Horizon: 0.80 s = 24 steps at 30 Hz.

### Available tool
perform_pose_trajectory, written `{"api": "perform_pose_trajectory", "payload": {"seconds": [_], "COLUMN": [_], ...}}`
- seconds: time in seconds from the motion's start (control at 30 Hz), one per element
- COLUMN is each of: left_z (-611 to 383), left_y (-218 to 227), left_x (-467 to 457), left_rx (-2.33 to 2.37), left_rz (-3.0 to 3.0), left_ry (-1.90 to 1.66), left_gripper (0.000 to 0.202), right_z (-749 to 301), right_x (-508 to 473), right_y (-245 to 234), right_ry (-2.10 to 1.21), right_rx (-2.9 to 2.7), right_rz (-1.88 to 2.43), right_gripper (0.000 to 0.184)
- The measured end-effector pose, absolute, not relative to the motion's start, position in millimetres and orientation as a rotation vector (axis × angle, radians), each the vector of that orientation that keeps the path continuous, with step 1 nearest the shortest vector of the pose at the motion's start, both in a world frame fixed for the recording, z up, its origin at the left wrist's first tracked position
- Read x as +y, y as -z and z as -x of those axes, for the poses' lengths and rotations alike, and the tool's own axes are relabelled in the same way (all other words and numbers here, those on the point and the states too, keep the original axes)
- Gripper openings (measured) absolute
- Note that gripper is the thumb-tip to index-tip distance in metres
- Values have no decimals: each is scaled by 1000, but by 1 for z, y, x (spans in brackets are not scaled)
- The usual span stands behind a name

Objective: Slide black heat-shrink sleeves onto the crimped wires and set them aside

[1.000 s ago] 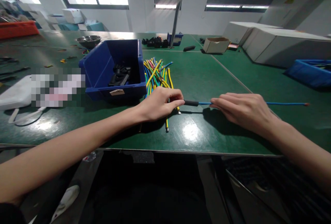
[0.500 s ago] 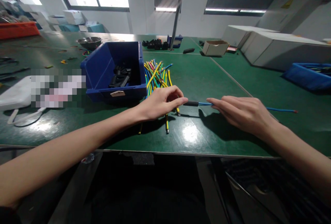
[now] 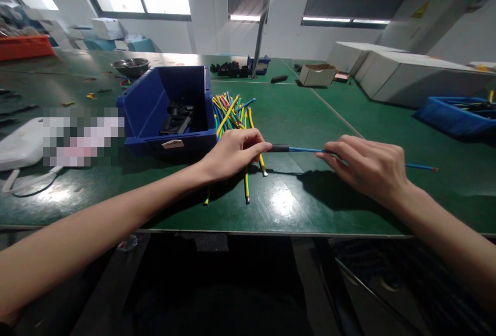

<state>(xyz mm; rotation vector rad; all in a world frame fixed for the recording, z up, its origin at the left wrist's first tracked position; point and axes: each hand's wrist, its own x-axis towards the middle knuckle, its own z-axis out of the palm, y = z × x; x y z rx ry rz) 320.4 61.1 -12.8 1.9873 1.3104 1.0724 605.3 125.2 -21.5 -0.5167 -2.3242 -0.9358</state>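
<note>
A long blue wire (image 3: 306, 150) lies level above the green table (image 3: 294, 113), with a short black sleeve (image 3: 278, 148) on its left end. My left hand (image 3: 232, 154) is closed, its fingertips pinching the black sleeve. My right hand (image 3: 368, 168) is closed round the wire farther right; the wire's tail with a red tip (image 3: 434, 169) sticks out past it. Under my left hand lies a pile of yellow, blue and green wires (image 3: 232, 111).
A blue bin (image 3: 147, 111) with black parts stands left of the wire pile. A white bag (image 3: 23, 144) lies far left. Farther back stand a metal bowl (image 3: 130, 65), a cardboard box (image 3: 318, 74) and white boxes (image 3: 418, 80). Another blue tray (image 3: 453, 116) is at right.
Both hands have lifted the blue wire slightly and the right hand's fingers have curled round it. The head has tilted, shifting the scene a little.
</note>
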Motion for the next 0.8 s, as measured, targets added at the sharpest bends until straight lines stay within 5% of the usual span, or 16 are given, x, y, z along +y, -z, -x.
{"api": "perform_pose_trajectory", "payload": {"seconds": [0.57,0.73,0.8], "left_z": [-317,-314,-313], "left_y": [14,18,21], "left_x": [66,70,71], "left_rx": [1357,1318,1298], "left_rz": [-1956,-1911,-1868], "left_ry": [-1131,-1133,-1121], "left_gripper": [25,28,30], "right_z": [-613,-615,-617], "right_x": [131,130,133], "right_y": [17,13,14], "right_ry": [834,791,783], "right_rx": [-2428,-2421,-2418], "right_rz": [400,497,570], "right_gripper": [20,4,13]}}
